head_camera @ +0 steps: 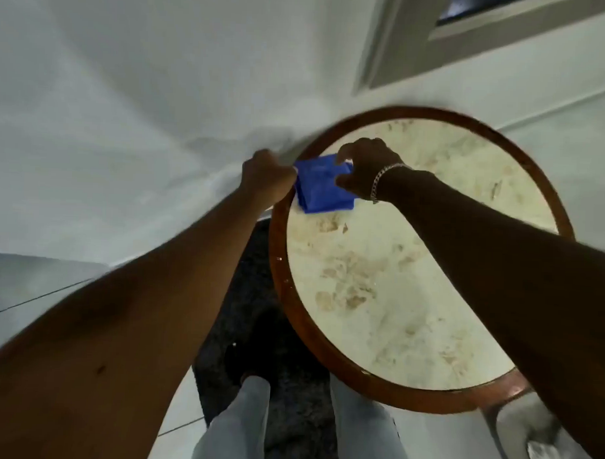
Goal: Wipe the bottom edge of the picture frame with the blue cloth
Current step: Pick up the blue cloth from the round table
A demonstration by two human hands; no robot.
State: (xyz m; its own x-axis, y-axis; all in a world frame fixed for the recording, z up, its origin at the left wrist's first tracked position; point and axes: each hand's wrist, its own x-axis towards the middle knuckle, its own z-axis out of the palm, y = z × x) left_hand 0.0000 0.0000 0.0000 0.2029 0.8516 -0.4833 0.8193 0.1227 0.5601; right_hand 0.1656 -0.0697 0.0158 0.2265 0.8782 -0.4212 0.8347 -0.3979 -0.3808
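A folded blue cloth [321,185] lies at the far left edge of a round table [327,360] with a brown wooden rim and a pale marble top. My left hand [268,176] grips the cloth's left side at the rim. My right hand [363,166], with a silver bracelet at the wrist, pinches the cloth's right side from above. The picture frame [403,51], grey-white with a dark picture inside, hangs on the white wall at the upper right; only its lower left corner shows.
The white wall [145,86] fills the upper left. A dark rug [254,296] lies on the pale tiled floor beside the table, with my legs in light trousers [239,429] over it. Part of a pale seat [527,436] shows at the bottom right.
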